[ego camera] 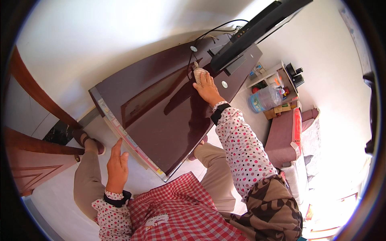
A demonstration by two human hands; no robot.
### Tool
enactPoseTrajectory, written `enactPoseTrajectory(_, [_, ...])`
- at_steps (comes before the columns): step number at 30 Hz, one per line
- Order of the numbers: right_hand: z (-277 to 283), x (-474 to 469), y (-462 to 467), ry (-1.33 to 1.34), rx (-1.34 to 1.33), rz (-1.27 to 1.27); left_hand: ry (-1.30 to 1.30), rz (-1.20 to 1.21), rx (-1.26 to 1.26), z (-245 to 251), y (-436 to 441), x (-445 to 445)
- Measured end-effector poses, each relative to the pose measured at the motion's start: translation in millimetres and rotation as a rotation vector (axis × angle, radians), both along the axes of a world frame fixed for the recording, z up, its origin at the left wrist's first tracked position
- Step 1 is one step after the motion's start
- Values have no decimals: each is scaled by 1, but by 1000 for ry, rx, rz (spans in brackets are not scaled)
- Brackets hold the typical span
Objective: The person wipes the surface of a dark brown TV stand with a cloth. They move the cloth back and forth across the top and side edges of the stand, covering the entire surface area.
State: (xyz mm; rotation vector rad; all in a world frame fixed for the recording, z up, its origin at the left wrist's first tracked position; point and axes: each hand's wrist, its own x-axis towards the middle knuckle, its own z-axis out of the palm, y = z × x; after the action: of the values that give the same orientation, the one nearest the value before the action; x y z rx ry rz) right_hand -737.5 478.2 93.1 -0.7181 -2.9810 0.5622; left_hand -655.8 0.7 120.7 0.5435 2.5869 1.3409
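My right hand [208, 90] reaches far over the glossy dark-brown TV cabinet [156, 141] and presses on a beige striped cloth [199, 75], bunched up with a small twisted end. Its fingers lie flat along the near side of the cloth; the underside is hidden. Close beyond that hand stands a black flat television [241, 39] on the cabinet top. My left hand [117, 168] hangs in the air off the cabinet's near left end, thumb apart and nothing in it. It is nearest to the cabinet's patterned edge strip [129, 140].
Black cables [211, 30] run behind the television. At the right are a shelf unit [286, 78], a large clear water bottle [262, 99] on the floor side, and a mauve sofa [280, 135]. A wooden door [42, 162] stands at the left. Metal discs [224, 84] dot the cabinet top.
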Motion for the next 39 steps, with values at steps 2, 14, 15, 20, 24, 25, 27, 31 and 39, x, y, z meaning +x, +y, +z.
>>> enactPoseTrajectory(2, [11, -21, -23, -13, 39, 59, -25, 0, -1, 3, -2, 0])
enactPoseTrajectory(14, [55, -18, -202, 194, 21, 528, 97, -18, -38, -9, -3, -5])
enactPoseTrajectory(15, [58, -8, -215, 220, 17, 572, 85, -16, -51, -11, -4, -5])
enactPoseTrajectory(20, [62, 61, -253, 328, 1, 788, 71, -16, -86, -23, -12, -5])
enactPoseTrajectory(24, [58, 121, -248, 355, -64, 821, 98, 2, 6, -18, -29, 4])
enactPoseTrajectory(25, [55, 130, -241, 344, -34, 800, 78, 29, 23, -13, -35, 7])
enactPoseTrajectory(27, [49, 145, -222, 304, -1, 764, 75, 95, 105, 4, -52, 16])
enactPoseTrajectory(31, [29, 150, -155, 371, 160, 586, 204, 266, 90, 45, -100, 53])
enactPoseTrajectory(39, [-1, 113, -4, 120, 201, 26, 514, 340, -590, 40, -152, 107])
